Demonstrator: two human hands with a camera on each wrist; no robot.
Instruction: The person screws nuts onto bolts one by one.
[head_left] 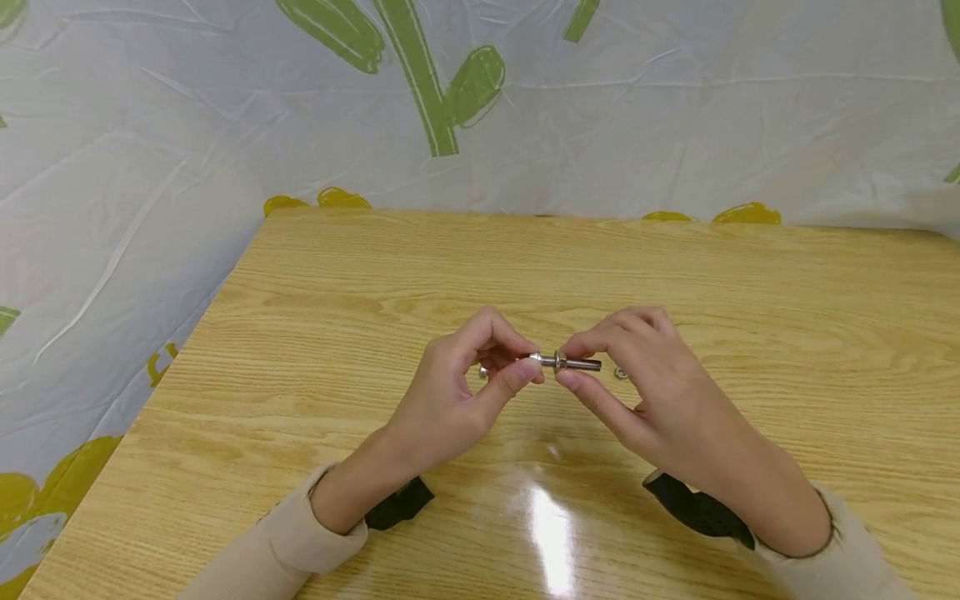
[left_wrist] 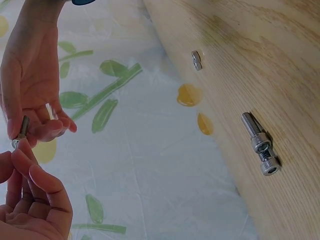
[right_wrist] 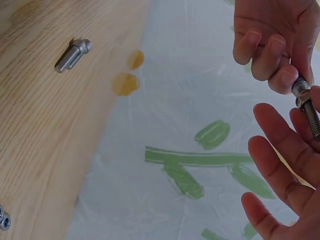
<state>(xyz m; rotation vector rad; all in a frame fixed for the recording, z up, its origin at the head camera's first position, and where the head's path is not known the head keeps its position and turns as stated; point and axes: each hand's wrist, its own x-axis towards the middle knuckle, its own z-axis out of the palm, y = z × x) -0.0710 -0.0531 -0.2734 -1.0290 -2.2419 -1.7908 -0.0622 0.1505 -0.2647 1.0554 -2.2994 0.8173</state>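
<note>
My left hand pinches the head end of a silver socket-head bolt between thumb and index finger. The bolt lies level, its threaded end pointing right. Partway along the shank sits a hex nut, and the thumb and index finger of my right hand pinch it. The right hand's other fingers are spread away from the bolt in the right wrist view. Fingers hide most of the bolt's head.
Two more socket-head bolts lie together on the wooden table, mostly behind my left hand in the head view. Loose nuts lie beyond my right hand. A patterned cloth hangs behind the table.
</note>
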